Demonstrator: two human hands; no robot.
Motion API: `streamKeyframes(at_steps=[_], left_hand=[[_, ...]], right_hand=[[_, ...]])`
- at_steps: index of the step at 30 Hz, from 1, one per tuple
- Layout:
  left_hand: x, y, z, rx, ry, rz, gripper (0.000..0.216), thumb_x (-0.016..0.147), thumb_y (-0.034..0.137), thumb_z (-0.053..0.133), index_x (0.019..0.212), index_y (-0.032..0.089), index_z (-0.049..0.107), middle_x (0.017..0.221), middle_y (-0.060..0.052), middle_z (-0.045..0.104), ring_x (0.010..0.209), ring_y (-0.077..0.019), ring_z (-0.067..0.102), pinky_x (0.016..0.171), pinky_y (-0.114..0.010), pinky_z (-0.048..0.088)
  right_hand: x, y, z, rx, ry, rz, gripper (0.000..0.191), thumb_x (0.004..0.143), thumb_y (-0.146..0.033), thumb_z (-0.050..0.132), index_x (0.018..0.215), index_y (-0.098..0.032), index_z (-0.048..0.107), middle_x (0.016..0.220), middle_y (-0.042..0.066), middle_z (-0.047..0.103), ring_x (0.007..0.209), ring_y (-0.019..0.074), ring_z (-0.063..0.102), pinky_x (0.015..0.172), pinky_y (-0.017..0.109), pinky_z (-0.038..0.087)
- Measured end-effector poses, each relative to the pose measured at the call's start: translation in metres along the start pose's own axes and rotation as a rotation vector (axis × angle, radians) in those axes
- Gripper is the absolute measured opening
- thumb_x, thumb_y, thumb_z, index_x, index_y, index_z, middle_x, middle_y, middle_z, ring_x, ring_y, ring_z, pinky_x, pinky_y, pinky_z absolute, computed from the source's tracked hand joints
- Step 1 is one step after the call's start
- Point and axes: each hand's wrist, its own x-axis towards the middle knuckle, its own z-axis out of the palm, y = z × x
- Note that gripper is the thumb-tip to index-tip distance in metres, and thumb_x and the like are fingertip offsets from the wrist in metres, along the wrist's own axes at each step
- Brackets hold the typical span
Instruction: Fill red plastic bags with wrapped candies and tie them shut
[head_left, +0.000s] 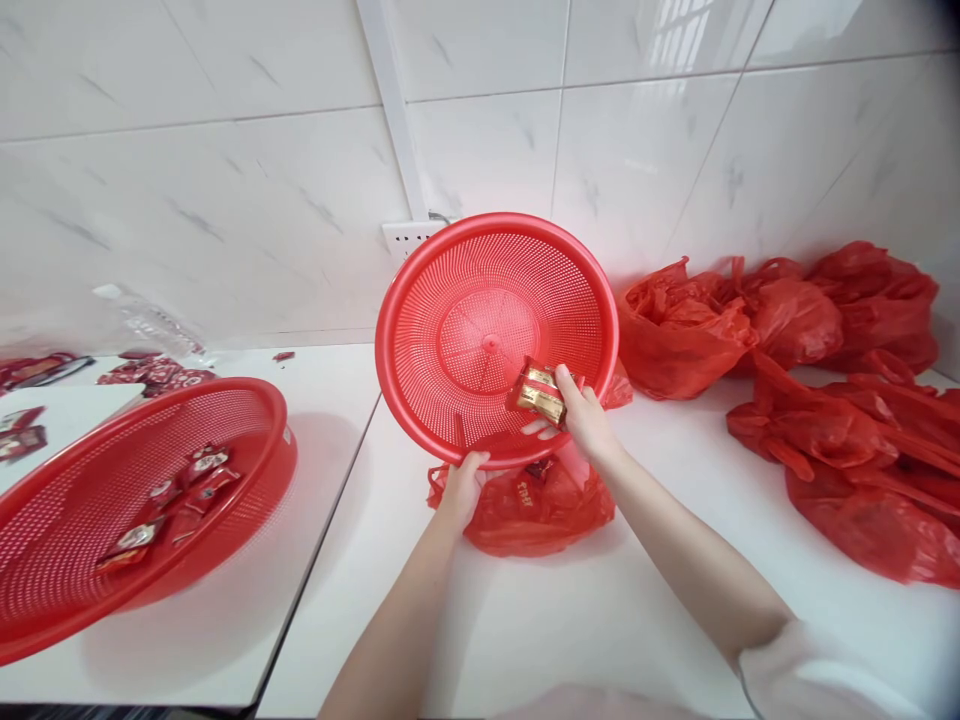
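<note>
A round red plastic basket with perforated sides is tilted up, its inside facing me. My left hand is closed on its lower rim, the thumb over the edge. In my right hand are gold-and-red wrapped packets, gripped in front of the basket's lower right wall. Under the tilted rim lies a red plastic bag with some wrapped pieces partly showing at its top. A thin reddish strip stands inside the basket near my left thumb.
At left, another red basket holds several small wrapped packets. Red plastic bags stand along the wall at right, with more red bags nearer. Behind the left basket are a clear bottle and a packet pile. A socket strip is on the wall.
</note>
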Motion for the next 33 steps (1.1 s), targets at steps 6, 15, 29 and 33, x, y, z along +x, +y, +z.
streamKeyframes(at_steps=[6,15,29,33], left_hand=[[0.0007,-0.0018,-0.0021,0.012,-0.03,-0.018,0.03,0.066,0.026,0.062,0.095,0.017,0.065,0.099,-0.007,0.073,0.101,-0.0293,0.066,0.082,-0.039,0.05],[0.0008,-0.0016,-0.0005,-0.009,-0.001,-0.011,0.024,0.064,0.024,0.063,0.088,0.022,0.066,0.098,-0.004,0.073,0.102,-0.0293,0.065,0.083,-0.04,0.051],[0.004,-0.0031,-0.002,-0.002,-0.01,-0.039,0.028,0.063,0.026,0.064,0.09,0.019,0.066,0.092,-0.005,0.074,0.101,-0.0285,0.066,0.082,-0.038,0.051],[0.0031,-0.0006,-0.0006,-0.038,-0.007,-0.028,0.028,0.064,0.024,0.064,0.091,0.019,0.067,0.096,-0.006,0.074,0.103,-0.0291,0.066,0.084,-0.039,0.051]], right_hand=[[-0.0048,-0.0036,0.0009,-0.118,-0.135,-0.052,0.054,0.087,-0.061,0.048,0.072,-0.014,0.07,0.061,0.008,0.071,0.053,0.0209,0.068,0.049,0.029,0.054],[0.0031,0.0018,-0.0016,0.12,-0.14,0.137,0.059,0.082,-0.07,0.047,0.087,-0.014,0.068,0.061,0.008,0.069,0.031,0.0076,0.043,0.027,0.019,0.028],[-0.0037,0.0018,-0.0008,0.107,-0.22,0.044,0.032,0.073,-0.033,0.076,0.099,-0.016,0.071,0.094,0.009,0.075,0.079,0.0208,0.073,0.068,0.027,0.06],[-0.0033,0.0039,-0.0015,0.09,-0.234,0.033,0.032,0.075,-0.034,0.076,0.1,-0.016,0.069,0.093,0.009,0.075,0.076,0.0198,0.074,0.067,0.026,0.06]])
